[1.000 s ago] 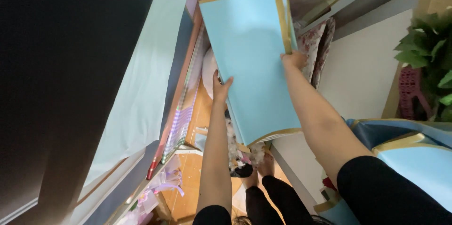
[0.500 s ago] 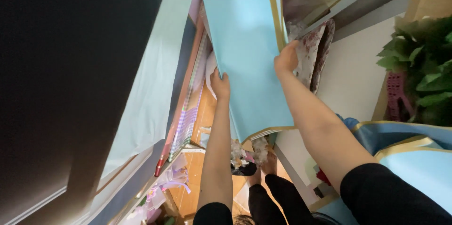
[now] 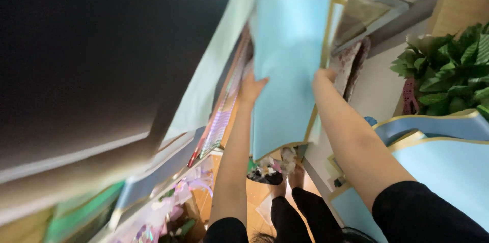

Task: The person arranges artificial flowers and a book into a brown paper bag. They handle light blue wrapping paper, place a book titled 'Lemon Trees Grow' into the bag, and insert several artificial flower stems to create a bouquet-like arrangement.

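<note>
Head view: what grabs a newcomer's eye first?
The light blue sheet with a gold edge, held up at top centre between the left hand and right hand. Then the green plant at the right edge, above more blue gold-edged sheets at lower right. A big dark blurred surface fills the left.

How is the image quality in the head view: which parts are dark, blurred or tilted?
Head view: the whole scene is strongly tilted; a large dark, blurred surface fills the upper left with no detail; the light blue sheet with gold edge is evenly lit and fairly sharp; the left hand and right hand on it are slightly soft; the green plant is clear.
</note>
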